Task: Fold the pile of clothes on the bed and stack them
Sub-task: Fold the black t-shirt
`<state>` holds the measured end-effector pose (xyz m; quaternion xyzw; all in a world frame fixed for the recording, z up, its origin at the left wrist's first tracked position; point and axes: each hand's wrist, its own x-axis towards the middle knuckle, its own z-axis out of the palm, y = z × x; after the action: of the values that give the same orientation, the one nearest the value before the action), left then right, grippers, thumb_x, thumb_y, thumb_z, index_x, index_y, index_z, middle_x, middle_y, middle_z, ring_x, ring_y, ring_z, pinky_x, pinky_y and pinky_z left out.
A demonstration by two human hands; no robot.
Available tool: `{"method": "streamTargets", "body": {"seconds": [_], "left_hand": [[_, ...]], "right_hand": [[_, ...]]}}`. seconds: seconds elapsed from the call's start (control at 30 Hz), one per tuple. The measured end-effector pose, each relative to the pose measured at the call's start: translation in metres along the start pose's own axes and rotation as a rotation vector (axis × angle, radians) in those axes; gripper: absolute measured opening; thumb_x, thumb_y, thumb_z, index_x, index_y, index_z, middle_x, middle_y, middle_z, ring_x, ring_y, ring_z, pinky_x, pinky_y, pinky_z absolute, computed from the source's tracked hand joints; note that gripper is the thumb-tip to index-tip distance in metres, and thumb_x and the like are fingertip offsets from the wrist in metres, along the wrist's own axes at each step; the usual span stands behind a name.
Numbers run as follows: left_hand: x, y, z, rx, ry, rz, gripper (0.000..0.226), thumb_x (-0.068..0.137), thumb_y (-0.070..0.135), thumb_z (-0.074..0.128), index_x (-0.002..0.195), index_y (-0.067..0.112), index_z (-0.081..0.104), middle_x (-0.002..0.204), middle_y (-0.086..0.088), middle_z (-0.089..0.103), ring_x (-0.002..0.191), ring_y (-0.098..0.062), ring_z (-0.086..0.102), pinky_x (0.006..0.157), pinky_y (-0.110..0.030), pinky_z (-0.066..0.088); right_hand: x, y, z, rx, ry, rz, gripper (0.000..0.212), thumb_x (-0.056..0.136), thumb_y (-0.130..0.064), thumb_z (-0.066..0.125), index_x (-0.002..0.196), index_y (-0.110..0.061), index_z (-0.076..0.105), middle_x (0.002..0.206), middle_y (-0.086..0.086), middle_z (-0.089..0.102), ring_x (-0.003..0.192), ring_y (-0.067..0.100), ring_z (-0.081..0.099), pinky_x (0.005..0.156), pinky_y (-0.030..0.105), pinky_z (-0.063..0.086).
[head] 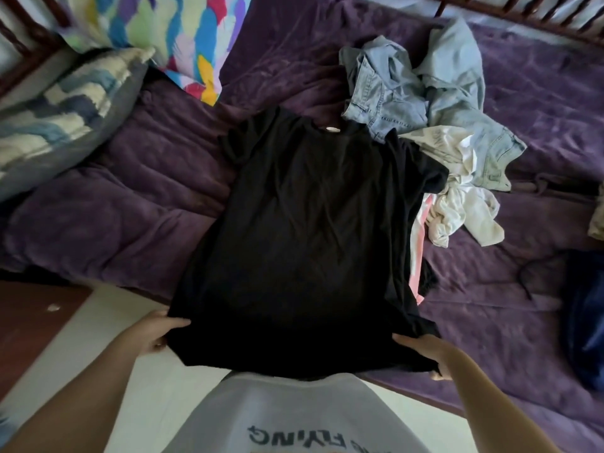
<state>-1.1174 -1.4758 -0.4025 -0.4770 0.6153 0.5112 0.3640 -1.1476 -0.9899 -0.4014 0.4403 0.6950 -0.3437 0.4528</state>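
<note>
1. Black T-shirt (310, 223): spread flat, bed (130, 197) centre, hem nearest.
2. Left hand (160, 333), right hand (423, 353): each pinches a hem corner.
3. Advice: pull hem taut (smooths wrinkles) before folding.

A black T-shirt (310, 230) lies spread flat on the purple blanket (147, 178) of a bed, collar away from the person, hem hanging over the near edge. The left hand (163, 331) grips the hem's left corner and the right hand (421, 349) grips its right corner. Beside the shirt's right sleeve lies a heap of light blue jeans (425, 83) and a crumpled white garment (457, 197). A blue-and-cream pillow (55, 106) and a colourful pillow (183, 37) lie at upper left.
</note>
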Motion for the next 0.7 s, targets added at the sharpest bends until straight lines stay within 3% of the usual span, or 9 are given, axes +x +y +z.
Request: {"method": "streamTargets", "body": {"seconds": [0.13, 0.2, 0.23, 0.3, 0.33, 0.43, 0.53, 0.6, 0.7], "left_hand": [[-0.005, -0.009, -0.009, -0.092, -0.104, 0.001, 0.031, 0.088, 0.007, 0.06, 0.119, 0.01, 0.057, 0.106, -0.006, 0.065, 0.095, -0.021, 0.057, 0.083, -0.031, 0.04], [-0.006, -0.015, -0.008, -0.266, -0.142, 0.023, 0.031, 0.091, -0.002, 0.049, 0.119, 0.01, 0.054, 0.106, -0.008, 0.063, 0.095, -0.023, 0.057, 0.082, -0.033, 0.043], [-0.006, -0.018, -0.008, -0.353, -0.145, 0.026, 0.033, 0.091, -0.006, 0.044, 0.118, 0.01, 0.054, 0.105, -0.01, 0.063, 0.094, -0.025, 0.057, 0.08, -0.035, 0.045], [-0.003, -0.024, -0.006, -0.498, -0.128, 0.014, 0.035, 0.09, -0.009, 0.036, 0.113, 0.012, 0.054, 0.103, -0.011, 0.061, 0.09, -0.027, 0.056, 0.072, -0.039, 0.052], [-0.003, -0.025, -0.003, -0.556, -0.114, 0.002, 0.035, 0.091, -0.007, 0.035, 0.112, 0.014, 0.055, 0.103, -0.011, 0.06, 0.09, -0.027, 0.056, 0.069, -0.039, 0.054], [-0.004, -0.021, 0.011, -0.729, -0.075, -0.06, 0.027, 0.097, 0.011, 0.037, 0.118, 0.014, 0.054, 0.103, -0.01, 0.059, 0.091, -0.024, 0.056, 0.073, -0.036, 0.049], [-0.014, 0.006, 0.028, -0.746, -0.091, 0.0, 0.022, 0.098, 0.024, 0.043, 0.109, 0.014, 0.059, 0.103, -0.01, 0.063, 0.092, -0.025, 0.059, 0.072, -0.038, 0.051], [-0.018, 0.03, 0.032, -0.66, -0.088, 0.128, 0.026, 0.094, 0.021, 0.052, 0.118, 0.012, 0.059, 0.115, -0.014, 0.062, 0.101, -0.029, 0.06, 0.072, -0.039, 0.053], [-0.028, 0.068, 0.029, -0.504, -0.03, 0.295, 0.052, 0.087, -0.003, 0.057, 0.135, 0.015, 0.045, 0.125, -0.008, 0.053, 0.109, -0.028, 0.053, 0.074, -0.034, 0.05]], "right_hand": [[-0.001, 0.02, -0.014, 0.177, -0.125, 0.046, 0.067, 0.058, -0.031, 0.087, 0.109, -0.007, 0.051, 0.107, 0.008, 0.052, 0.089, 0.026, 0.05, 0.067, 0.035, 0.047], [0.002, 0.028, -0.014, 0.393, -0.156, 0.051, 0.07, 0.061, -0.029, 0.085, 0.118, -0.007, 0.052, 0.111, 0.009, 0.059, 0.101, 0.028, 0.057, 0.078, 0.041, 0.051], [0.002, 0.029, -0.013, 0.518, -0.175, 0.053, 0.061, 0.067, -0.028, 0.081, 0.117, -0.008, 0.053, 0.103, 0.01, 0.066, 0.095, 0.023, 0.065, 0.074, 0.039, 0.055], [-0.001, 0.027, -0.008, 0.704, -0.191, 0.034, 0.024, 0.08, -0.025, 0.068, 0.096, -0.01, 0.056, 0.061, 0.005, 0.066, 0.047, 0.014, 0.064, 0.037, 0.022, 0.046], [-0.004, 0.024, -0.005, 0.764, -0.187, 0.021, 0.012, 0.088, -0.02, 0.058, 0.087, -0.009, 0.054, 0.048, 0.003, 0.06, 0.035, 0.012, 0.056, 0.03, 0.017, 0.038], [-0.011, 0.013, 0.005, 0.834, -0.174, -0.044, 0.01, 0.093, -0.01, 0.045, 0.089, -0.004, 0.053, 0.051, 0.008, 0.064, 0.04, 0.017, 0.061, 0.034, 0.02, 0.045], [-0.016, -0.005, 0.006, 0.851, -0.153, -0.118, 0.011, 0.092, -0.011, 0.047, 0.097, -0.007, 0.055, 0.063, 0.009, 0.07, 0.051, 0.02, 0.067, 0.043, 0.031, 0.054], [-0.02, -0.024, 0.001, 0.887, -0.146, -0.185, 0.009, 0.093, -0.01, 0.047, 0.094, -0.011, 0.056, 0.063, 0.007, 0.069, 0.051, 0.017, 0.067, 0.043, 0.027, 0.053], [-0.029, -0.052, -0.014, 0.931, -0.064, -0.271, 0.019, 0.095, -0.009, 0.045, 0.078, -0.016, 0.047, 0.045, -0.001, 0.058, 0.034, 0.008, 0.053, 0.03, 0.012, 0.033]]}}
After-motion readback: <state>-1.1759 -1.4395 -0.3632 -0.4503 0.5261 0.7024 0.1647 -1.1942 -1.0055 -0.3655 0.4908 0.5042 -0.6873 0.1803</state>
